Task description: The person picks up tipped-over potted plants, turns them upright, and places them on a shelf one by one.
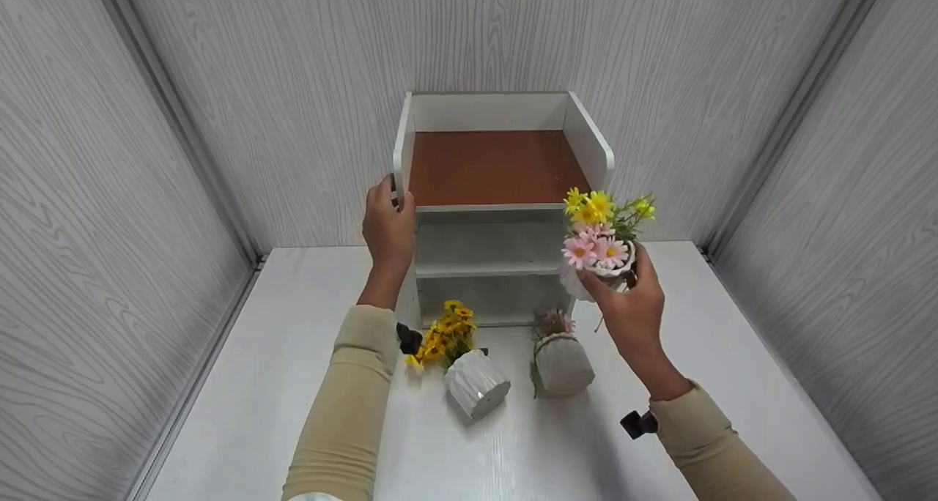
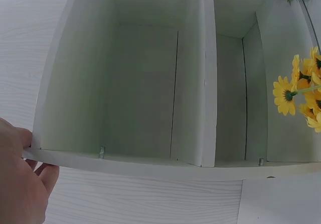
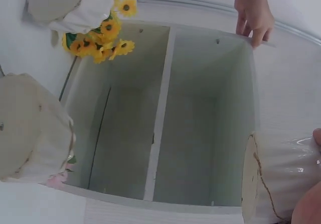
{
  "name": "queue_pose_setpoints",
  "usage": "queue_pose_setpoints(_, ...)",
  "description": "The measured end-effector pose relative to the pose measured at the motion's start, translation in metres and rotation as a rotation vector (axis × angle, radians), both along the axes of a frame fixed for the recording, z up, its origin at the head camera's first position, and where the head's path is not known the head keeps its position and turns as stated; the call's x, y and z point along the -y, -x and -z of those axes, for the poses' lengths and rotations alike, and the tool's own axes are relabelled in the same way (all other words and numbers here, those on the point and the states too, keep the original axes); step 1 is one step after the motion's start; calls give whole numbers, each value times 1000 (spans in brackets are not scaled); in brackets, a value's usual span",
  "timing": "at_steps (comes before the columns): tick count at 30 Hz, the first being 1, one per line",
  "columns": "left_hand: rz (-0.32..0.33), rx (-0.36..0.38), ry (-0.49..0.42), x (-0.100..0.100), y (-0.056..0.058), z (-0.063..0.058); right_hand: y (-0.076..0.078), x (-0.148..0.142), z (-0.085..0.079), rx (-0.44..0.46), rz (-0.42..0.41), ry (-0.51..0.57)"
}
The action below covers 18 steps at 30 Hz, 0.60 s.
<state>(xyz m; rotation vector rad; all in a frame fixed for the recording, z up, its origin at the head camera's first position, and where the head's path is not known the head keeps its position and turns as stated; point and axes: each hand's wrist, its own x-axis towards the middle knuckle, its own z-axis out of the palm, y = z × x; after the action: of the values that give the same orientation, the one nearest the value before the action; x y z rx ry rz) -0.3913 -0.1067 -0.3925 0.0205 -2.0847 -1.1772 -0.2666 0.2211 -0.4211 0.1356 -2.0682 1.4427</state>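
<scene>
My left hand [image 1: 388,223] grips the left side panel of a small white shelf unit [image 1: 487,268] with a brown top board; the left wrist view shows thumb and fingers on either side of the panel's edge. In my right hand [image 1: 636,307] is a white flowerpot [image 1: 623,270] with pink and yellow artificial flowers, held up before the unit's right side. On the table, a white pot with yellow flowers [image 1: 478,384] lies tipped over before the unit. Beside it a greyish-white pot with pink flowers [image 1: 563,365] leans or lies, its base toward me.
The shelf unit stands on a white table [image 1: 308,296] against a grey wood-grain back wall [image 1: 498,32]. Similar panels close off both sides. Its two open compartments [image 3: 193,133] face me, with a shelf board between them.
</scene>
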Motion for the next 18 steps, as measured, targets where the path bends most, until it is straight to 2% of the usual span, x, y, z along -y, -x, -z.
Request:
queue_pose_setpoints(12,1,16,-10,2,0,-1,34,14,-38,-75,-19,6)
queue_pose_setpoints(18,9,-5,-20,0,-1,3,52,23,-53,-106,-23,-4)
